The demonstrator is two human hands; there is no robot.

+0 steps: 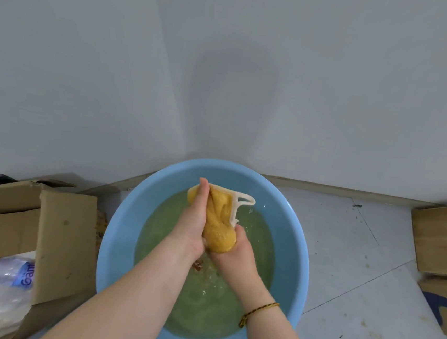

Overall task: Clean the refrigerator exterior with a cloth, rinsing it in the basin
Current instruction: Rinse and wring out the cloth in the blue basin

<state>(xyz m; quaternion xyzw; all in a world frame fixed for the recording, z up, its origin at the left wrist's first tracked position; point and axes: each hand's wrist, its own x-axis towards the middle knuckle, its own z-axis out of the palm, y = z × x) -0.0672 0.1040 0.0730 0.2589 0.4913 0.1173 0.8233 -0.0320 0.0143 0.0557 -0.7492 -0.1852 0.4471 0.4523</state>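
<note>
Yellow, sodden terry cloth (pixel 220 223) with a cream binding and hanging loop (pixel 244 200), bunched into a thick roll and held just above the greenish water (pixel 203 309) of the round pale-blue plastic basin (pixel 294 230) on the grey tiled floor (pixel 358 264). Gripped at both ends: left hand (pixel 195 222) wrapped round the upper part, fingers curled behind the roll and thumb pointing up; right hand (pixel 235 252), wrist ringed by a thin braided bracelet (pixel 258 310), closed round the bulging lower end. Probably mid-wring, judging by the droplets and ripples beneath. Soft and limp, likely heavy with water and inclined to sag or slip from a loose hold. Best taken firmly across the full thickness of the roll, hands close together and twisting in opposite directions. Better not lifted by the thin loop, seemingly too slight for a wet load. Nothing to break here; more a matter of drips, so worth keeping over the basin until squeezed out. Cloudy water, perhaps with little rinsing power left. No refrigerator in view. Brown cardboard box (pixel 65 236) to the left of the basin with a crumpled clear plastic bottle (pixel 2 276) lying by it, another cardboard carton (pixel 439 239) well to the right, plain white wall (pixel 307 81) behind.
</note>
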